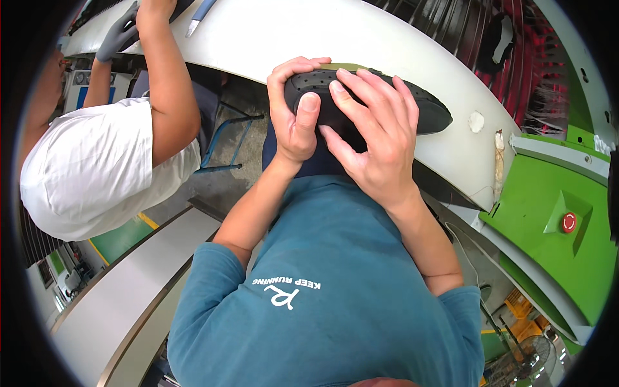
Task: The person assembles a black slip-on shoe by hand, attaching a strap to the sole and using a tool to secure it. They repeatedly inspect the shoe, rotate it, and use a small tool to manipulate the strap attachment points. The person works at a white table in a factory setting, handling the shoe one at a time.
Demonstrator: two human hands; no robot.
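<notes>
A black shoe (433, 115) with a perforated toe part is held over the edge of the white bench in front of me. My left hand (293, 113) wraps round its perforated end, with fingers over the far side and thumb raised on the near side. My right hand (380, 126) presses its spread fingers across the middle of the shoe, the thumb low on the near side. A strip of olive green shows along the shoe's far edge. Its underside and much of its middle are hidden by my hands.
The white bench (258, 35) carries a blue-handled tool (201, 16) and a wrapped stick (499, 158). A co-worker in a white shirt (97, 168) works at left, near a blue-framed stool (225, 142). On the right, a green machine (548, 226) has a red button (568, 222); a red-lit slatted conveyor (451, 32) lies beyond.
</notes>
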